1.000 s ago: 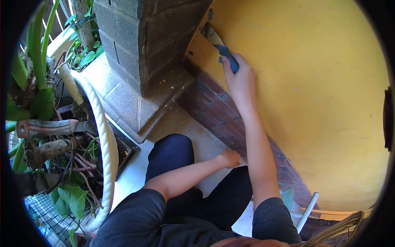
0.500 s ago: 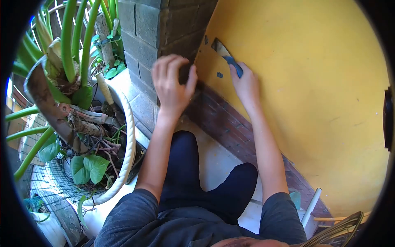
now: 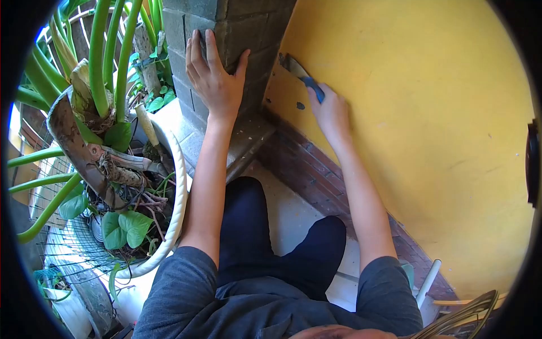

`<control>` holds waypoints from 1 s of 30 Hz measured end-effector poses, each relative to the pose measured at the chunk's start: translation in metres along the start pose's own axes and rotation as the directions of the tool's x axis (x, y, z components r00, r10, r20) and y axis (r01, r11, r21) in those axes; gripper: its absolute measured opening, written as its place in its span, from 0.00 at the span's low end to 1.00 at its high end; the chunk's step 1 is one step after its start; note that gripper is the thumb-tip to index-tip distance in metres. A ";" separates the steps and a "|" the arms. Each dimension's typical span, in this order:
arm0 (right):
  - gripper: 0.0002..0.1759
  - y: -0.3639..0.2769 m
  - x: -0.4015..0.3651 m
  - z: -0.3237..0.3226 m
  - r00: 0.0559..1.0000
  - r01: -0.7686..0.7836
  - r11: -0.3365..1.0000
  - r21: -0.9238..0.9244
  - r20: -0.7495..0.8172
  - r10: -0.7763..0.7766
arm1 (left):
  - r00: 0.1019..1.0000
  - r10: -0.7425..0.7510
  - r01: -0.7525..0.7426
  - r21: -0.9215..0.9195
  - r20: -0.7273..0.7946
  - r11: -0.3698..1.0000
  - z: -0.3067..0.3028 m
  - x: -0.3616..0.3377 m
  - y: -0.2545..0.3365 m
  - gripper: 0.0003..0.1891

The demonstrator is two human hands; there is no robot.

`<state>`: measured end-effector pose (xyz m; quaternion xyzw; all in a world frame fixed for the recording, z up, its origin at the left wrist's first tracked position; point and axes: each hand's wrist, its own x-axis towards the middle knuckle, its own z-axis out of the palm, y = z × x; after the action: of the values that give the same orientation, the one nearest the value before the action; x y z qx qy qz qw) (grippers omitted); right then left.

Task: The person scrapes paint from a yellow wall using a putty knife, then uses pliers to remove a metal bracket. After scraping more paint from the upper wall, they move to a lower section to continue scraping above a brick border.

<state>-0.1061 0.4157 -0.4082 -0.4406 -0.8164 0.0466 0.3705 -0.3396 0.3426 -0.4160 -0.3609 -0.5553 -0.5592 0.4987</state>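
Right grip [image 3: 332, 113]: bare hand, fingers together and clamped on the blue handle of a scraper [image 3: 309, 82].

Scraper: at far end of yellow wall [image 3: 429, 113], blade angled far and left toward the corner, tip beside a dark mark; exact contact of edge and wall too fine to tell.

Dark patch [image 3: 300, 105]: on the same wall, just near of the blade, left of the right grip.

Step in hand, by judgement: scraping of the wall surface beside the corner. Next move, by judgement: calls for a firm hold, blade low to the wall, and short strokes clear of the pillar.

Left grip [image 3: 217, 90]: fingers spread apart, nothing seen held; set against grey block pillar [image 3: 248, 34], seemingly as a brace, palm hidden.

Brick-pattern band [image 3: 307, 169]: along foot of wall, running near and right.

Knees [image 3: 245, 206]: dark-trousered, bent between the forearms, above pale floor [image 3: 287, 209].

White pot [image 3: 179, 198]: at left, rope-twist rim, filled with thick green stems [image 3: 97, 56], leaves [image 3: 135, 226] and a tool handle [image 3: 130, 159].

Wire mesh [image 3: 73, 237]: near left, beside the pot.

White tube [image 3: 430, 276]: near right, close to the wall.
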 end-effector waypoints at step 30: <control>0.19 0.133 -0.196 -0.145 0.727 -0.231 0.749 0.621 -0.402 0.557 | 0.994 -0.014 0.004 0.093 0.106 0.996 -0.019 0.010 0.028 0.46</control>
<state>0.1449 0.3129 -0.4675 -0.4837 -0.5041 0.2185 0.6813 -0.3121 0.3258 -0.4016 -0.3645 -0.6081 -0.5150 0.4819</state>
